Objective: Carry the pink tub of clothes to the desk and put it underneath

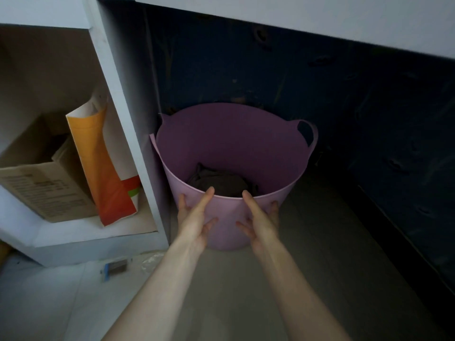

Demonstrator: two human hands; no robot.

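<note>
The pink tub stands on the floor in the dark space under the white desk, close against the desk's left side panel. Dark grey clothes lie in its bottom. One loop handle shows at its right rim. My left hand and my right hand rest flat against the tub's near outer wall, fingers spread, palms on the plastic. Neither hand grips a handle or the rim.
Left of the tub, a white shelf unit holds a cardboard box and an orange and white paper bag. A small blue-edged object and clear plastic wrap lie on the pale tiled floor. A dark panel backs the space under the desk.
</note>
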